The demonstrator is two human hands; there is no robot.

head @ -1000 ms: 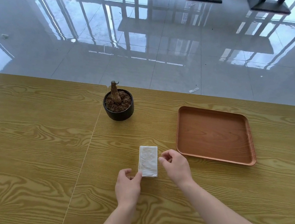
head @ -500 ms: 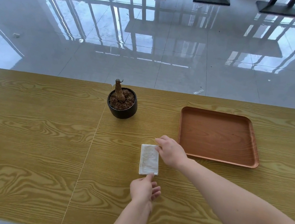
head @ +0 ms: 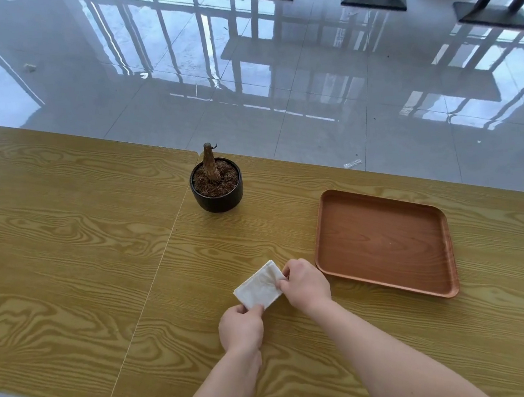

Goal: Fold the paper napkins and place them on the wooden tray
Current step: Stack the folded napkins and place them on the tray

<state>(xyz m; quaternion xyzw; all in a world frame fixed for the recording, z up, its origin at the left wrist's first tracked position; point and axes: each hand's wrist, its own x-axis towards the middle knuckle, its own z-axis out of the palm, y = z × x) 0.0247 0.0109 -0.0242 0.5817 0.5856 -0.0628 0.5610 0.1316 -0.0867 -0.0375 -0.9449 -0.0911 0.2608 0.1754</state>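
I pinch the folded napkin (head: 259,286) between my left hand (head: 241,326) and right hand (head: 303,283), folding apparently under way, while the tray (head: 381,240) just beyond my right hand holds nothing yet.

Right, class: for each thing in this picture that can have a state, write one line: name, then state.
napkin: folded small, turned askew, pinched by both hands.
left hand: pinches the napkin's near corner.
right hand: pinches the napkin's right edge.
wooden tray: flat on the table, no napkin on it.
plant pot: upright, a bare stump standing in it.
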